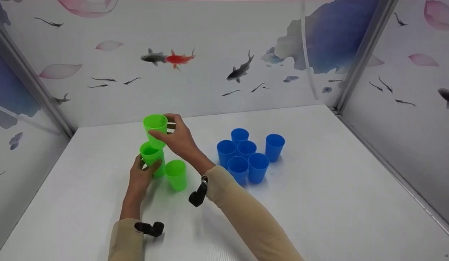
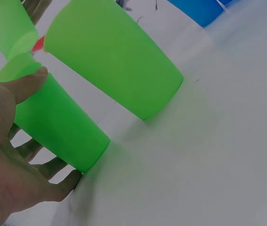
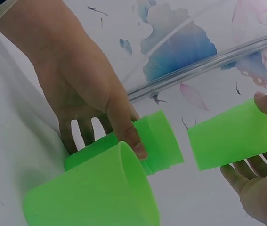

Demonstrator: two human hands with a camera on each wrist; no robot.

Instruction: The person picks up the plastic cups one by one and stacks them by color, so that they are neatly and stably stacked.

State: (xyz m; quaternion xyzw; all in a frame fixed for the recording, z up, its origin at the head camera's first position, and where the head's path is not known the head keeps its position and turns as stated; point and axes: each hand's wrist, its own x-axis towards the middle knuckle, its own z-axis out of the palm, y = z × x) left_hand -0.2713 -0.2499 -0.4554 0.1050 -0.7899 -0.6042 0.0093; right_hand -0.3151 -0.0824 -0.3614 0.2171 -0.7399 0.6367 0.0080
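Observation:
My right hand (image 1: 179,139) grips a green cup (image 1: 155,125) by its side, thumb in front and fingers behind. This cup is held above a second green cup (image 1: 152,154), which my left hand (image 1: 140,177) grips at the table. In the right wrist view, a stepped edge shows near the mouth of the lower green cup (image 3: 145,136); whether another cup sits inside it I cannot tell. A third green cup (image 1: 176,175) stands upright just right of the left hand. The left wrist view shows the left thumb and fingers around the lower cup (image 2: 60,117).
Several blue cups (image 1: 238,168) stand upright in a close cluster right of the green ones. One blue cup (image 1: 275,146) is slightly apart on the cluster's right. The white table (image 1: 336,199) meets a printed back wall (image 1: 210,94) and side walls.

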